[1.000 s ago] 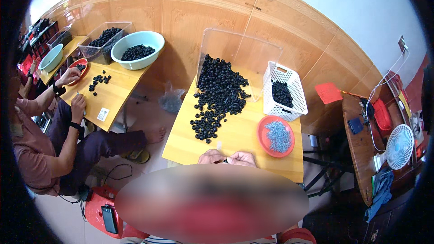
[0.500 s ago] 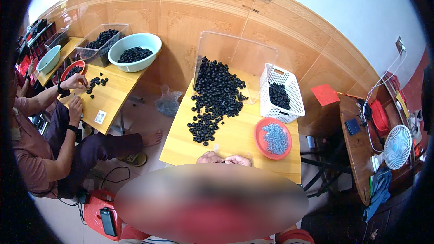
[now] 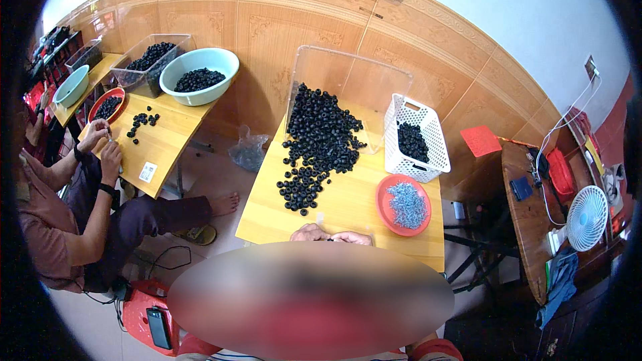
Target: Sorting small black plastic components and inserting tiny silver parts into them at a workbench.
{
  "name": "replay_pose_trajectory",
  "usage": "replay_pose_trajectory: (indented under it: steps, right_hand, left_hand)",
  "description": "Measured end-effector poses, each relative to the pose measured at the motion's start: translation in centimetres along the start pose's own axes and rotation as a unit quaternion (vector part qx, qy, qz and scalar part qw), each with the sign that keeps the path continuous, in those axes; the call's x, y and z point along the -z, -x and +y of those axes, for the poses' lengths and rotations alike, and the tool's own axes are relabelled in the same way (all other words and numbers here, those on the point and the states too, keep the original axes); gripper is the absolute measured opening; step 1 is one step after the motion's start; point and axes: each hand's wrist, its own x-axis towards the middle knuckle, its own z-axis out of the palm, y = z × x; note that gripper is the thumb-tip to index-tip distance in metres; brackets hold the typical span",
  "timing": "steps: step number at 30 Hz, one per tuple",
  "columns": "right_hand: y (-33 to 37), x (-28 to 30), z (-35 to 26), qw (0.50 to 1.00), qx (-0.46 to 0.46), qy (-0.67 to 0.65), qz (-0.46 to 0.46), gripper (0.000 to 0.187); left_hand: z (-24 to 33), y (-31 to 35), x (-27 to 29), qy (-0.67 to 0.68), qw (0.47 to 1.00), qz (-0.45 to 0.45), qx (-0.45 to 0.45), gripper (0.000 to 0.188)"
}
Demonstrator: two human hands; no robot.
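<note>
At the near edge of my yellow table (image 3: 267,222), my left hand (image 3: 309,232) and my right hand (image 3: 352,237) are closed, fingertips almost meeting. A small dark piece shows between them; its exact shape is too small to make out. A blurred patch hides the lower parts of both hands. Just beyond them lies a heap of black ring-shaped parts (image 3: 323,127), spilling toward me from a clear plastic bin (image 3: 348,67) at the back. To the right of my right hand stands a red dish (image 3: 384,219) of small silvery metal pieces (image 3: 408,204).
A white perforated basket (image 3: 438,154) holding black parts stands at the back right. On the left a co-worker (image 3: 73,227) sits at another table with a pale green basin (image 3: 227,67). A white fan (image 3: 588,217) stands on a brown desk (image 3: 518,227) at right.
The co-worker's far hand has drawn back from the loose black parts and now meets their other hand. My own hands have hardly moved.
</note>
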Motion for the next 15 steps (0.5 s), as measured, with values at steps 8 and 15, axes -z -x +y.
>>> replay_pose_trajectory:
  steps: [8, 15]
  right_hand:
    - [-0.1, 0.5, 0.1, 0.999, -0.024, -0.041, -0.021, 0.019]
    - [-0.4, 0.1, -0.8, 0.997, -0.035, -0.059, -0.021, 0.01]
  left_hand:
    - [0.1, 0.0, 0.1, -0.031, 0.999, -0.006, -0.021, 0.017]
    - [-0.7, 0.1, -0.3, -0.039, 0.998, -0.007, -0.05, 0.015]
